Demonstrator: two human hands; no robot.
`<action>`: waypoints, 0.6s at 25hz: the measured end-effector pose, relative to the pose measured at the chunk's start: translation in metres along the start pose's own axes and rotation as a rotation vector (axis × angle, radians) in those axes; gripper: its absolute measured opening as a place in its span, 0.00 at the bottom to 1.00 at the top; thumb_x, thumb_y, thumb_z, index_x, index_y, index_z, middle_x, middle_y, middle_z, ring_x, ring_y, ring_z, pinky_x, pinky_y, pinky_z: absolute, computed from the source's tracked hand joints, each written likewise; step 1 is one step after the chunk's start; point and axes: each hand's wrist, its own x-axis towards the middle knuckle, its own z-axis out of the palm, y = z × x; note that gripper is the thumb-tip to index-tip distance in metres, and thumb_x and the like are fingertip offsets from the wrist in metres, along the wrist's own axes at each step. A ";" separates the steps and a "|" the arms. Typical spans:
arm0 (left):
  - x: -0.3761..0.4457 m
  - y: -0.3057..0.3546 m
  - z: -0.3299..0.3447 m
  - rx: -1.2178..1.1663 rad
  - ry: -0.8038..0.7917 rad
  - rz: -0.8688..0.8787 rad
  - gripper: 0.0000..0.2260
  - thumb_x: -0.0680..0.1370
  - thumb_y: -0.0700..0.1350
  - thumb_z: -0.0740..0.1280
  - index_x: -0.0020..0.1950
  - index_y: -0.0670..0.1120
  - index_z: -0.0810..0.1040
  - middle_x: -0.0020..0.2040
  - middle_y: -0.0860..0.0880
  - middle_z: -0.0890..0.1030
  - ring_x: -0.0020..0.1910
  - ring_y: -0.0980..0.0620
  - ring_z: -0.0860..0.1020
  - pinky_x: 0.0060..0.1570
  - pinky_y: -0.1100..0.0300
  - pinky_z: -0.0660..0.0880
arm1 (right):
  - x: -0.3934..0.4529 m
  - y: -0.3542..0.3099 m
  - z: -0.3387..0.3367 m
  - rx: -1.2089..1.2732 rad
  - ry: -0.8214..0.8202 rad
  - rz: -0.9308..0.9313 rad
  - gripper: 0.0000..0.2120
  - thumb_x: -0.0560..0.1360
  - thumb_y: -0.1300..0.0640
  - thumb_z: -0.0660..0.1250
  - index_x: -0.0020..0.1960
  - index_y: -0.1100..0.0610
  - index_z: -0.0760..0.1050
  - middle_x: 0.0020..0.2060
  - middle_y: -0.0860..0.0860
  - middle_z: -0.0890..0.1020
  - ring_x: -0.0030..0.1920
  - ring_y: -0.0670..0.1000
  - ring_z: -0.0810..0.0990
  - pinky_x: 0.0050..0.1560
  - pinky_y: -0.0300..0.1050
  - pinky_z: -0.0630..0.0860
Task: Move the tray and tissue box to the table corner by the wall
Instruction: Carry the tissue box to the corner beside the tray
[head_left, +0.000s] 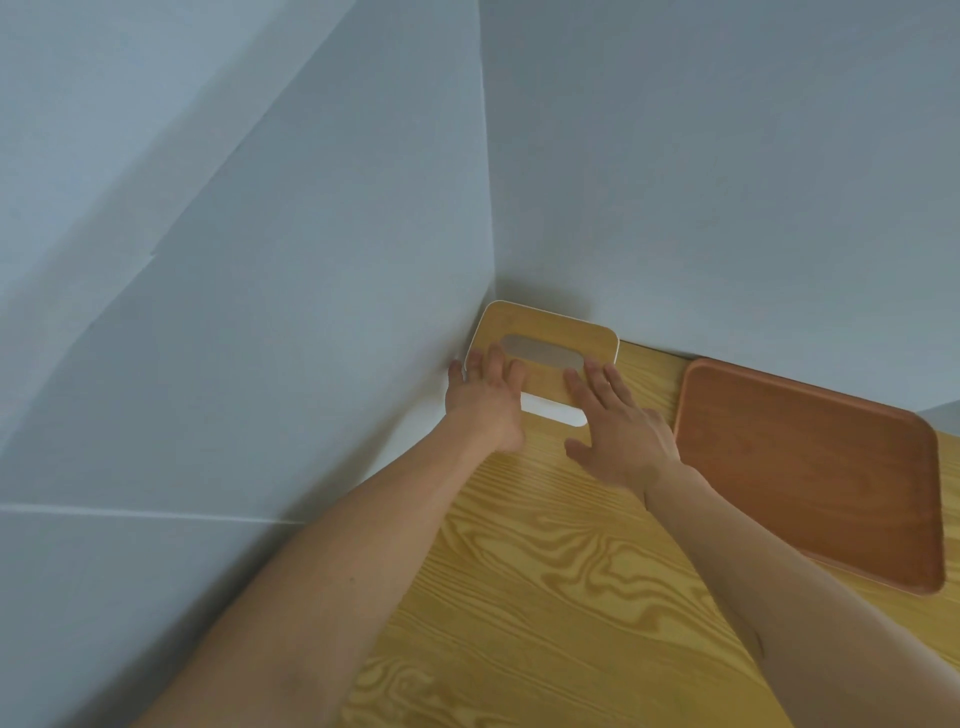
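A white tissue box (556, 332) with a wooden lid and a grey oval slot stands in the table's far corner, against both walls. My left hand (485, 402) lies flat on its near left edge with fingers spread. My right hand (618, 436) rests with its fingertips on the lid's near right edge, fingers apart, palm over the table. Neither hand grips anything. A reddish-brown wooden tray (810, 467) lies flat to the right of the box, its far edge at the back wall, a strip of table between them.
The light wooden table (519, 597) with strong grain runs toward me. Pale grey walls (311, 312) bound it on the left and at the back, meeting at the corner behind the box.
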 end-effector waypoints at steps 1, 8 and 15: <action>0.002 0.000 -0.003 0.002 -0.003 -0.002 0.41 0.73 0.47 0.70 0.79 0.47 0.49 0.81 0.41 0.44 0.80 0.38 0.44 0.77 0.40 0.45 | 0.002 0.000 -0.002 0.005 -0.005 0.004 0.41 0.78 0.43 0.62 0.81 0.45 0.39 0.82 0.46 0.40 0.80 0.48 0.39 0.64 0.55 0.75; 0.018 0.000 -0.018 0.008 -0.046 -0.014 0.41 0.73 0.47 0.70 0.79 0.46 0.49 0.81 0.41 0.44 0.80 0.37 0.45 0.75 0.47 0.56 | 0.018 0.002 -0.012 0.030 -0.038 0.013 0.38 0.80 0.45 0.59 0.81 0.45 0.40 0.82 0.45 0.40 0.80 0.47 0.38 0.66 0.58 0.74; 0.029 -0.001 -0.029 -0.014 -0.117 -0.034 0.44 0.73 0.48 0.71 0.79 0.47 0.45 0.81 0.44 0.39 0.80 0.40 0.41 0.66 0.43 0.69 | 0.029 0.002 -0.022 0.032 -0.060 0.024 0.36 0.81 0.45 0.58 0.81 0.44 0.40 0.82 0.44 0.40 0.80 0.47 0.39 0.66 0.58 0.73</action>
